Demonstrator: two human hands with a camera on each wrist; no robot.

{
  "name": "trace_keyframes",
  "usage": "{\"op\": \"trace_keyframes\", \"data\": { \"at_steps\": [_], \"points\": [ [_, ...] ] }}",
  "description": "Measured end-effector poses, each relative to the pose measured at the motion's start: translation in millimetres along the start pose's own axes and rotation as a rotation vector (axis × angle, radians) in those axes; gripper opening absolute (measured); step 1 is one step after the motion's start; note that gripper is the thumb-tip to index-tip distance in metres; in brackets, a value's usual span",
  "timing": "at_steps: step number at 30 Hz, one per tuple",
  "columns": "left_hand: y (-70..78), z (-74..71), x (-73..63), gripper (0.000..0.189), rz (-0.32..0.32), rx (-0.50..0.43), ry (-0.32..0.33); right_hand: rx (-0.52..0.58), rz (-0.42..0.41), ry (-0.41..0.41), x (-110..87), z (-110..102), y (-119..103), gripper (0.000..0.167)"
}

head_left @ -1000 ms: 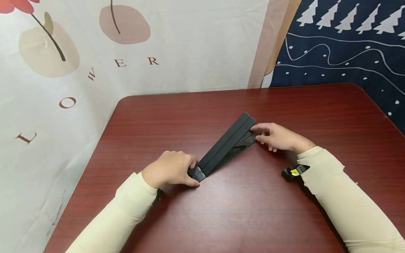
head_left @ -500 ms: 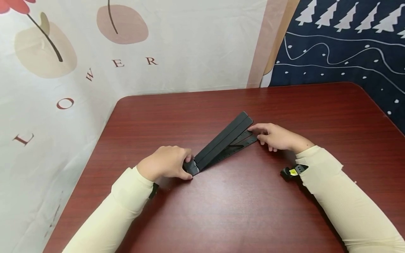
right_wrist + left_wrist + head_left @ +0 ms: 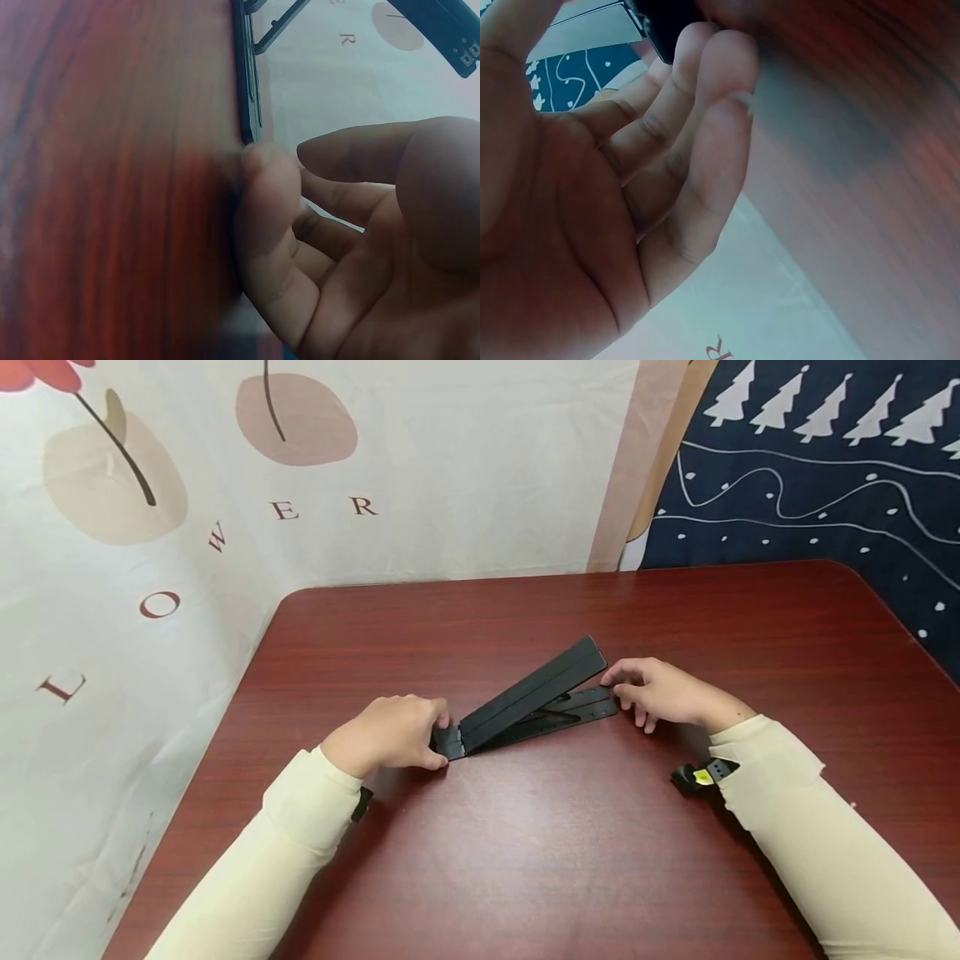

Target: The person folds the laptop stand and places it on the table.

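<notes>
A black folding stand (image 3: 532,695) lies on the table, its upper panel (image 3: 543,681) tilted up from a slotted lower base (image 3: 588,712). A strut joins the two parts. My left hand (image 3: 392,732) grips the hinge end, thumb on the near side and fingers on the far side. At the base's free end, my right hand (image 3: 667,695) holds the edge between thumb and forefinger. In the right wrist view, fingers (image 3: 274,195) touch the end of the base, while the raised panel (image 3: 442,30) stands apart. The left wrist view shows only a dark piece of the stand (image 3: 664,26) beyond the fingertips.
The reddish-brown wooden table (image 3: 525,860) has rounded far corners. A pale cloth with printed letters (image 3: 465,485) hangs behind and to the left. A navy cloth with white trees (image 3: 810,493) hangs at the back right. A small black device (image 3: 701,775) sits on the right wrist.
The stand has turned clockwise, its hinge end shifting away and left with my left hand. The gap between panel and base has widened. My right hand has stayed near the free end.
</notes>
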State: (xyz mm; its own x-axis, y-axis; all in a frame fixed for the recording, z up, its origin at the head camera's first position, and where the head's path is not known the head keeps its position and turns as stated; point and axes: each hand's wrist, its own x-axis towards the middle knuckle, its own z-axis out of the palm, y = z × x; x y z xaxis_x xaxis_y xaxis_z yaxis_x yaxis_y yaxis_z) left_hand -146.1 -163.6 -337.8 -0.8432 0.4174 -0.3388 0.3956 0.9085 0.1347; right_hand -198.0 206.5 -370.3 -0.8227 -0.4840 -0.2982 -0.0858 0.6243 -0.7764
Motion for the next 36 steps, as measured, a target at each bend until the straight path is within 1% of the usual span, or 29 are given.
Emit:
{"op": "trace_keyframes", "data": {
  "at_steps": [7, 10, 14, 17, 25, 36],
  "points": [
    [-4.6, -1.7, 6.4, 0.042, 0.015, -0.055, 0.002, 0.033, 0.026, -0.013, -5.2, 1.1, 2.0, 0.024],
    [-5.5, -3.4, 7.7, 0.041, 0.021, -0.107, -0.011, 0.028, 0.024, -0.017, -9.2, 1.7, 2.0, 0.024],
    [-7.7, -4.0, 11.3, 0.039, 0.029, -0.155, -0.007, -0.003, 0.01, -0.006, -14.1, 2.2, 1.2, 0.02],
    [-8.7, -4.0, 14.5, 0.04, 0.038, -0.163, 0.016, -0.028, 0.0, 0.001, -16.6, 2.8, 0.3, 0.019],
    [-11.2, -5.0, 24.9, 0.042, 0.021, -0.199, 0.035, -0.066, -0.024, 0.003, -19.4, 4.7, -1.1, 0.017],
    [-14.1, -8.1, 40.3, 0.042, 0.026, -0.246, 0.083, -0.07, -0.031, -0.04, -20.4, 6.1, -1.5, 0.02]
  ]
}}
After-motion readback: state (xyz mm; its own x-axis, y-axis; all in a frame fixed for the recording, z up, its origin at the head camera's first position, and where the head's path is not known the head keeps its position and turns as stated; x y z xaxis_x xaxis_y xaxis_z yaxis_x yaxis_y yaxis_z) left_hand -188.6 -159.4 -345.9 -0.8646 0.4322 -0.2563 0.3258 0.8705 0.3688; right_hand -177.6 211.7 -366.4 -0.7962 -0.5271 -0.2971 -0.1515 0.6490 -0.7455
